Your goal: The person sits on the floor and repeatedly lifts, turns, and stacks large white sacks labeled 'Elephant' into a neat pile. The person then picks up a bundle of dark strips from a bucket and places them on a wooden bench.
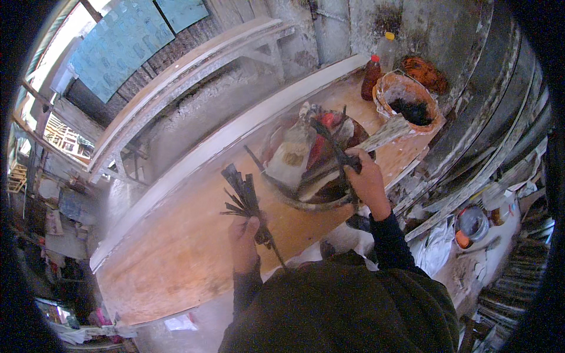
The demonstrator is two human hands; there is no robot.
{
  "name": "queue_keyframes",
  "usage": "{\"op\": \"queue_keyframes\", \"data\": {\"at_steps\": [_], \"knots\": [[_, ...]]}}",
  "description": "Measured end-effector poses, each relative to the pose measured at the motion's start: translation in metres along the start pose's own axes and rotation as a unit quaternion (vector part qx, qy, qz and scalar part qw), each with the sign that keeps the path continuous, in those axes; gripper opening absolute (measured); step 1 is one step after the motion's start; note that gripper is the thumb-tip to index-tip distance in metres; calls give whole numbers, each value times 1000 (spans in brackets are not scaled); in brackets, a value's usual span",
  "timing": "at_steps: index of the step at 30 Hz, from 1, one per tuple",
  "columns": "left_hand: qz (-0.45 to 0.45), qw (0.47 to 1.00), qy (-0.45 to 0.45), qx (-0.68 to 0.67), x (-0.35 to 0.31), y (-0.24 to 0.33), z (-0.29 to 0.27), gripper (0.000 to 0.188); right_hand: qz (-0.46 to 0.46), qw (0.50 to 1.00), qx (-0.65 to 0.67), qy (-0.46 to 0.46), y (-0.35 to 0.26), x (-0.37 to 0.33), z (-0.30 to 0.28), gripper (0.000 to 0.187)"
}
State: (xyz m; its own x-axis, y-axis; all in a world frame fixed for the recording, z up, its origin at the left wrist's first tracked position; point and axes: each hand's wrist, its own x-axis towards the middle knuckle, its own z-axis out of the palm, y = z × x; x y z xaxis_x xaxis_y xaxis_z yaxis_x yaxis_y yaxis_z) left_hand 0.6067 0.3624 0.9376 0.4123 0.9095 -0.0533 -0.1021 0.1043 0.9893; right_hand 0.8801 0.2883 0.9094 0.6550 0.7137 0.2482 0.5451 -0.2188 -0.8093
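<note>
My left hand (242, 235) is closed around a bundle of dark, flat strips (240, 191) that fan out above the fist; a longer thin piece points down from it toward my body. My right hand (367, 181) grips a long dark strip (332, 138), which slants up and left over a round, dark-rimmed tub (294, 203). Inside the tub are a whitish bag or cloth (292, 150), something red and more dark pieces; the hand and strip hide part of them. What the strips are made of I cannot make out.
The tub rests on a long wooden table (170, 253) with a white raised far edge. At its right end stand an orange bucket (440, 120) with dark contents, a reddish bottle (370, 79) and a yellow-capped clear bottle (386, 46). A bench (194, 50) stands beyond; a jar (472, 220) sits at right.
</note>
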Motion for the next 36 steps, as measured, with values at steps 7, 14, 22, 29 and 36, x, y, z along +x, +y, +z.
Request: {"op": "queue_keyframes", "data": {"at_steps": [7, 14, 22, 29, 36], "knots": [[21, 999, 19, 20, 2, -1, 14, 38, 141, 857, 494, -41, -8, 3, -24, 28], [20, 1000, 6, -6, 8, 1, 27, 39, 153, 785, 591, -107, 0, 3, -34, 26], [-3, 999, -2, -33, 11, 1, 36, 40, 177, 786, 585, -91, -12, 3, -45, 24], [-15, 999, 1, -44, 14, 1, 41, 40, 161, 814, 549, -99, -13, 3, -48, 24], [-27, 975, -104, -193, 25, -15, 34, 46, -17, 952, 271, -139, -12, -28, -40, 24]]}}
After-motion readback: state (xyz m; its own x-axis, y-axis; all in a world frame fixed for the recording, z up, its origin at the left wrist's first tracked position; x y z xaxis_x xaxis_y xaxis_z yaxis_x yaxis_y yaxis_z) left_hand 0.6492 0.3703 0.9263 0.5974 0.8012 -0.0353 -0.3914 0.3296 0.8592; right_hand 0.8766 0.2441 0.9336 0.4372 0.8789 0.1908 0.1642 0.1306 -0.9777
